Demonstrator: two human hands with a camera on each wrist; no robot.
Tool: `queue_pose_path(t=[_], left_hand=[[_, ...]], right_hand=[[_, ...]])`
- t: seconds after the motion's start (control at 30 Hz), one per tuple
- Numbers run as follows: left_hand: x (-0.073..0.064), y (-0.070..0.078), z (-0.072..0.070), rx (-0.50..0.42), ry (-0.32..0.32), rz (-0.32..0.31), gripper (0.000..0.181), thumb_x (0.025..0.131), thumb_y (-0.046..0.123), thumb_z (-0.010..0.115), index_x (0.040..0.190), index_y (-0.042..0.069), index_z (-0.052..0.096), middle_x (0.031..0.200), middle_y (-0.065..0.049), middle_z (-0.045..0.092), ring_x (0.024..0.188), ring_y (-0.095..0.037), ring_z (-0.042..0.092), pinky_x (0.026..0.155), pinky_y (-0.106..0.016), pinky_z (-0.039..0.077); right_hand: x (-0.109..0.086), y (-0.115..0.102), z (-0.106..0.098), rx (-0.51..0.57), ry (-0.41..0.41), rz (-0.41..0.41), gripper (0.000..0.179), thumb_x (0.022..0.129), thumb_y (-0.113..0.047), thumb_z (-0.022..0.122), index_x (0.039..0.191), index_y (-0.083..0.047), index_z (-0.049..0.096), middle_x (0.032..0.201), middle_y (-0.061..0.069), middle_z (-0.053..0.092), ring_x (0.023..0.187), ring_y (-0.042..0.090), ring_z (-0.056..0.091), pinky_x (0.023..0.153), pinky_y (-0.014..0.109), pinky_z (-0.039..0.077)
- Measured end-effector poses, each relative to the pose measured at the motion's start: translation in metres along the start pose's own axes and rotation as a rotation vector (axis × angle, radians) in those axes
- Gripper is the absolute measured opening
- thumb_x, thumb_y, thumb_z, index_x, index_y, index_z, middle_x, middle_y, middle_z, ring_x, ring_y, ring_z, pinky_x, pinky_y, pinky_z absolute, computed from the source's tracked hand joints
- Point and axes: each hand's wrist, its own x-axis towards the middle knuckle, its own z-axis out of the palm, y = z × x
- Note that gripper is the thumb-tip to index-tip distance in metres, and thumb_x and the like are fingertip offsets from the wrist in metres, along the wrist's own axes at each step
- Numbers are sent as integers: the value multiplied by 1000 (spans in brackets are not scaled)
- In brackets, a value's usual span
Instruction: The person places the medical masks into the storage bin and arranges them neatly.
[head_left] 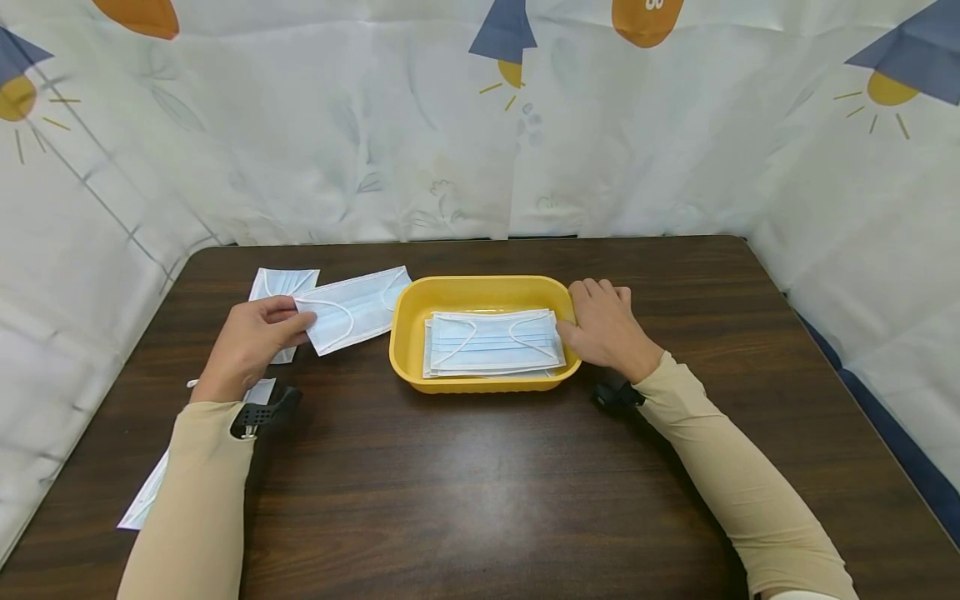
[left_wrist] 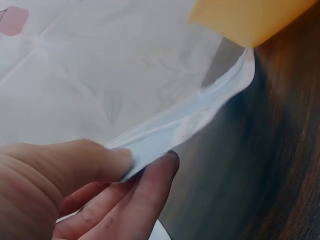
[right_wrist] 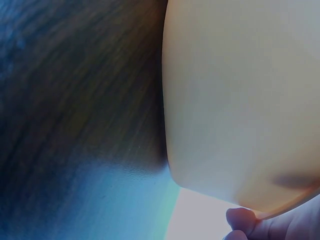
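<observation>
Between thumb and fingers, my left hand (head_left: 251, 346) pinches a light blue face mask (head_left: 360, 304) by its left end. The mask's far end reaches the left rim of a yellow plastic basin (head_left: 400, 333). In the left wrist view, the mask (left_wrist: 195, 117) slants up from the thumb toward the basin (left_wrist: 250, 22). Inside the basin lies a stack of face masks (head_left: 495, 343), white ear loops on top. My right hand (head_left: 609, 329) grips the basin's right rim, fingers over the edge; the right wrist view shows the basin's outer side (right_wrist: 240, 100) beside the fingertips (right_wrist: 241, 219).
Another mask (head_left: 281, 279) lies flat behind the left hand. Further masks lie partly hidden under the left wrist (head_left: 262, 390) and beside the left sleeve (head_left: 145, 500). The dark wooden table (head_left: 480, 492) meets a patterned white curtain (head_left: 450, 167) at its back.
</observation>
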Motion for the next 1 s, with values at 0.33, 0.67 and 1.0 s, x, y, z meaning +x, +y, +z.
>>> queue_pose_path(t=[0.33, 0.67, 1.0], left_hand=[[1, -2, -3, -53, 16, -41, 70, 102, 35, 62, 154, -6, 38, 106, 11, 63, 79, 9, 68, 76, -19, 60], [-2, -3, -12, -160, 42, -43, 76, 101, 31, 65, 158, -6, 31, 89, 31, 63, 78, 8, 69, 76, -20, 60], [-5, -2, -23, -413, 29, -76, 96, 91, 22, 78, 160, -8, 19, 90, 23, 69, 78, 3, 73, 73, -20, 60]], right_hand=[[2, -1, 0, 3, 7, -10, 26, 92, -30, 46, 99, -7, 54, 89, 9, 51, 84, 30, 43, 85, 49, 28], [1, -1, -1, 4, -7, -1, 28, 92, -30, 46, 103, -5, 54, 92, 10, 53, 86, 31, 43, 86, 50, 28], [-1, -1, 0, 3, -12, 4, 34, 93, -30, 45, 112, -3, 55, 96, 11, 54, 88, 31, 44, 87, 50, 29]])
